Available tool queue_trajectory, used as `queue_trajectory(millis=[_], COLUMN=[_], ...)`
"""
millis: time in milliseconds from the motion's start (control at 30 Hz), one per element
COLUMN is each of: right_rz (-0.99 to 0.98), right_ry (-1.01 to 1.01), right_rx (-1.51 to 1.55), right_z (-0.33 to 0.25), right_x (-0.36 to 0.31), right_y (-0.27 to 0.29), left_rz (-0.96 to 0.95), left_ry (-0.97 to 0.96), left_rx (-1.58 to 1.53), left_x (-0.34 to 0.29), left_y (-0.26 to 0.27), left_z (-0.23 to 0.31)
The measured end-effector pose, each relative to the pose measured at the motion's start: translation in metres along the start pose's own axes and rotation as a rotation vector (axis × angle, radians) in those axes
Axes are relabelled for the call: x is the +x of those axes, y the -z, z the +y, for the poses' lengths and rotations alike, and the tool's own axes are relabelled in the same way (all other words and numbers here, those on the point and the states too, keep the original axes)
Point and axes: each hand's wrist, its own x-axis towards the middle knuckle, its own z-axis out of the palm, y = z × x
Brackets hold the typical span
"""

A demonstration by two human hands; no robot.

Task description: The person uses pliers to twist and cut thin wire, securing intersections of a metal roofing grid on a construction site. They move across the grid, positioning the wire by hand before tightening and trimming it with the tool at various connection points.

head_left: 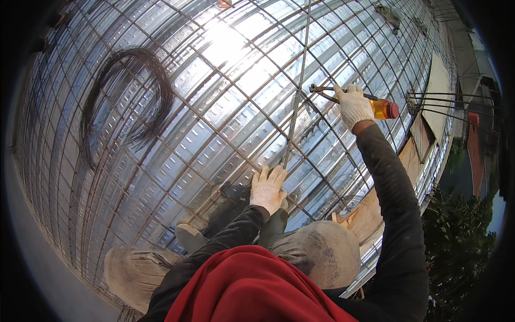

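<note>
My right hand (354, 107), in a pale knit work glove, is closed around pincers (316, 88) with dark handles. Their jaws point left, above the steel rebar mesh (213, 130). Just beyond that hand, a bottle of amber liquid with a red cap (387, 110) shows, partly hidden by the glove. My left hand (268, 188), gloved too, lies low over the mesh with its fingers stretched out. Its fingertips are at the near end of a long ribbed steel bar (298, 91), which runs away from me across the grid. Whether they press on that bar I cannot tell.
Beneath the mesh lies shiny ribbed metal decking (188, 161). A coil of thin dark tie wire (161, 91) rests on the grid to the left. Wooden boards (367, 220) line the right edge, where several bars (456, 99) stick out. Trees (456, 231) stand beyond.
</note>
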Motion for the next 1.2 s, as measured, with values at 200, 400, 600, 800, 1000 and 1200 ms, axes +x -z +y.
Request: queue_trajectory(millis=[200,400,600,800,1000,1200], right_rz=[-0.138,-0.256,-0.201,-0.326,-0.138,-0.079], right_ry=[0.091,0.036,0.052,-0.020,0.024,0.045], right_rx=[-0.373,-0.493,-0.323,-0.324,-0.368,-0.406], right_z=[-0.045,-0.075,-0.062,-0.072,-0.085,-0.074], right_x=[0.060,0.069,0.055,0.061,0.047,0.040], right_y=[0.049,0.055,0.060,0.059,0.044,0.034], left_rz=[-0.005,-0.019,-0.021,-0.032,0.012,-0.051], left_ry=[-0.038,-0.008,-0.039,-0.040,-0.069,-0.052], left_rx=[0.056,0.077,0.126,0.137,0.144,0.122], left_x=[-0.004,-0.002,-0.004,-0.002,-0.005,-0.002], left_y=[-0.021,-0.029,-0.027,-0.027,-0.033,-0.025], left_z=[-0.011,-0.011,-0.012,-0.011,-0.018,-0.011])
